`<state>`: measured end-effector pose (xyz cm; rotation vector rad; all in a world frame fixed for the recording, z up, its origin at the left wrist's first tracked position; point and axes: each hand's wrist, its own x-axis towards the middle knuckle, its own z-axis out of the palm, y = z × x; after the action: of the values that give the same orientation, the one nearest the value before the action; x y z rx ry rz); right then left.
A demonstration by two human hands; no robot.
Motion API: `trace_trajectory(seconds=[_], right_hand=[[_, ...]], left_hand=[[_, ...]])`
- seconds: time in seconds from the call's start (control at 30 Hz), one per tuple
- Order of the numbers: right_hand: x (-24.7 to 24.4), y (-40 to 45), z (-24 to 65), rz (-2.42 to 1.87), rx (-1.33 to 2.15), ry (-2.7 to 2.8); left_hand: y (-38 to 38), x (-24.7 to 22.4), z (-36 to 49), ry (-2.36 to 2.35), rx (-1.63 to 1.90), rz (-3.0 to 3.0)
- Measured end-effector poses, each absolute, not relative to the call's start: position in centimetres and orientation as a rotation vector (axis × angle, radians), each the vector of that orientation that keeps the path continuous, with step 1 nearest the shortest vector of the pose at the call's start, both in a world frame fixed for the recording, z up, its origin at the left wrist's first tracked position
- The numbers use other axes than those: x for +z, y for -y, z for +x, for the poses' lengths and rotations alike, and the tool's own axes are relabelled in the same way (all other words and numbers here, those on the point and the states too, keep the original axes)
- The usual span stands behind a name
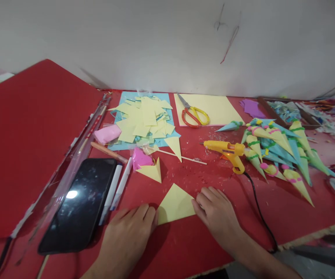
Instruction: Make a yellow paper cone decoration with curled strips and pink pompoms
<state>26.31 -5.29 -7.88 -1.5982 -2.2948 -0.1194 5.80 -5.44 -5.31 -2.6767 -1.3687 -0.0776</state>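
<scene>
A folded sheet of pale yellow paper [175, 205], triangular with its point facing away from me, lies on the red table. My left hand [129, 234] has its fingers curled and closed at the paper's left corner. At the right corner, my right hand [216, 212] pinches the edge between thumb and bent fingers. Just beyond sit two folded yellow paper pieces, one [151, 171] beside a bright pink packet [142, 158] and another [175, 146] farther back. The fingertips of my left hand are partly hidden.
A black phone [78, 205] and white markers [113, 190] lie left. A yellow glue gun [228, 151] with a black cord stands right, near a pile of decorated paper cones [284, 143]. Behind are cut paper pieces [140, 116] and scissors [195, 114] on a yellow sheet [220, 110].
</scene>
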Motion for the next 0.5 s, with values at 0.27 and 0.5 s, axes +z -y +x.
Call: trace_trajectory(seconds=[0.27,0.5], right_hand=[[-7.9,5.3,26.3,-1.607,-0.137,2.297],[-8.0,5.2,26.3,-1.606,-0.138,2.298]], left_hand=[[5.0,-5.7,5.4,1.372,-0.014,-2.783],[3.5,-6.0,4.5,1.082,-0.009,-3.025]])
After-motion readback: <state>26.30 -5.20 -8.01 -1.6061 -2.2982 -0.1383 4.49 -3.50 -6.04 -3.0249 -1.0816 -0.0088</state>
